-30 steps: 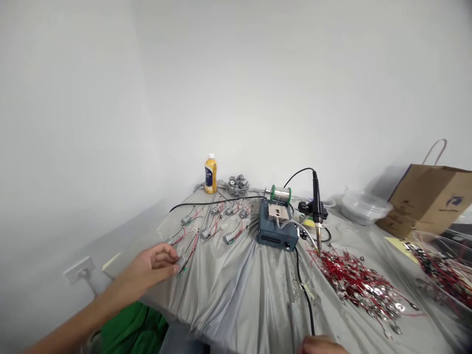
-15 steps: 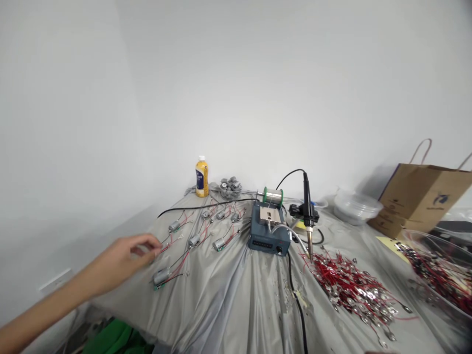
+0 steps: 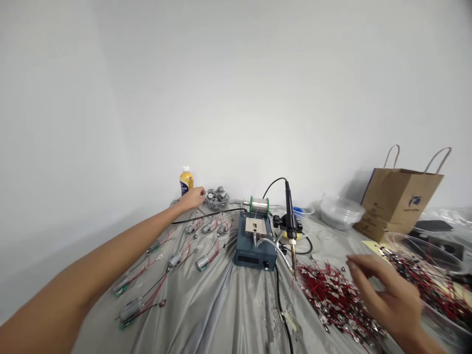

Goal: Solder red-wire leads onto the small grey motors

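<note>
My left hand reaches to the far side of the table, beside the left rim of a clear bowl of small motors. Its fingers look bunched, but their grip is too small to make out. Over the right edge of a pile of red wires with metal tabs is my right hand. Its thumb and forefinger are bent together, and anything between them cannot be made out. Several wired motors lie in rows below my left forearm.
A blue soldering station with a solder spool stands mid-table. The soldering iron points down in its stand. A yellow bottle, plastic tubs, a paper bag and a wire-filled container stand around.
My left hand has moved from the wired motors at the left to the bowl at the back. My right hand has come up into view. The camera view has shifted slightly right.
</note>
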